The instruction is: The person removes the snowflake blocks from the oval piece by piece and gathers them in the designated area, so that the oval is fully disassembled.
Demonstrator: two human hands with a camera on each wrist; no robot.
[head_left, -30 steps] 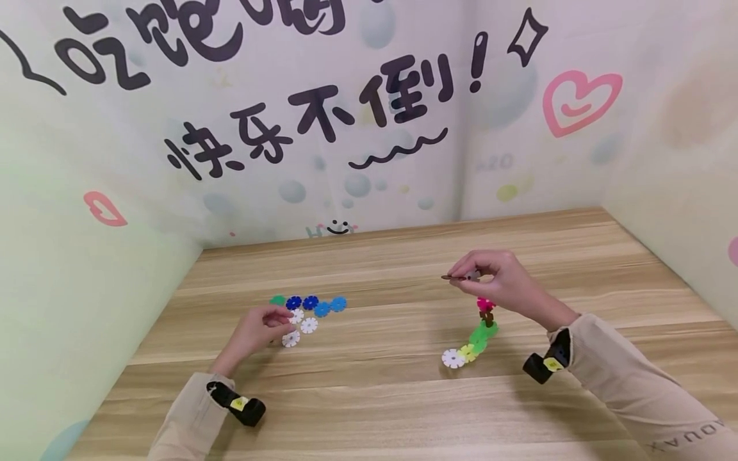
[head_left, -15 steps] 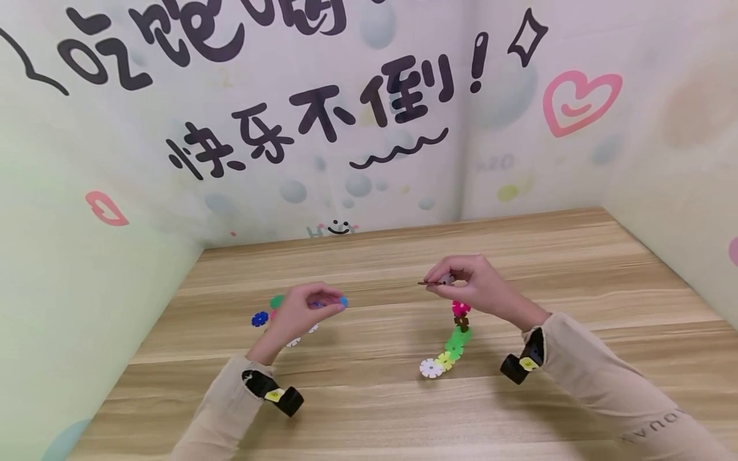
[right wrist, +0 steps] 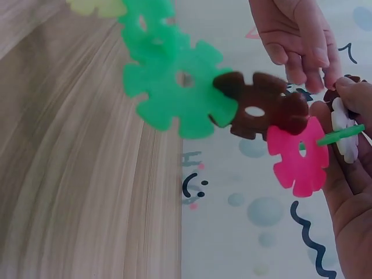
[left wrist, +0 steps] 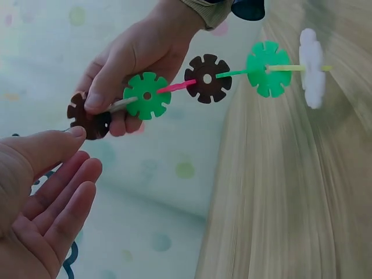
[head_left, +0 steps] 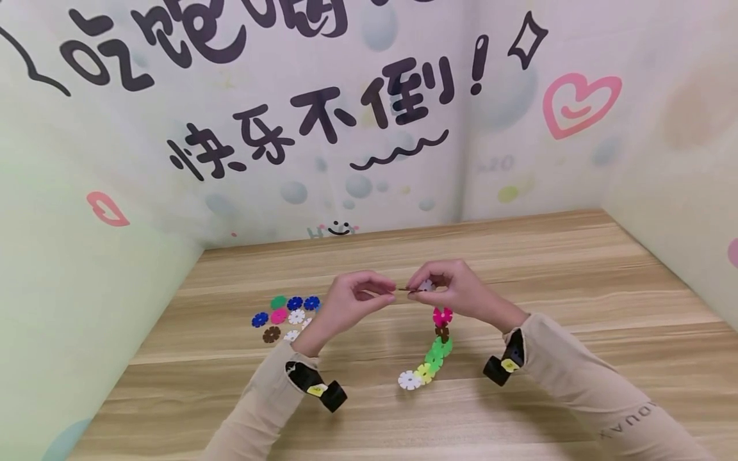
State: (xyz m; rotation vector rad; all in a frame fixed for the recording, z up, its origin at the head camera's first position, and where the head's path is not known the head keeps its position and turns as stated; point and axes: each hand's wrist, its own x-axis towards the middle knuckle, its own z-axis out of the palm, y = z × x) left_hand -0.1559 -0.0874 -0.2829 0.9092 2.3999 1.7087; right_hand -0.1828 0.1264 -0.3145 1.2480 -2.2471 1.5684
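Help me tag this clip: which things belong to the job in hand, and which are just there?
Belong to the job:
chain
right hand, pinching its end disc
left hand, close to that end
loose discs, probably spare pieces

Just there:
wrist cameras
wall

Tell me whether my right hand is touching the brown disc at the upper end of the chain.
Touching. The left wrist view shows the right hand pinching the brown disc, its thumb lying across the edge.
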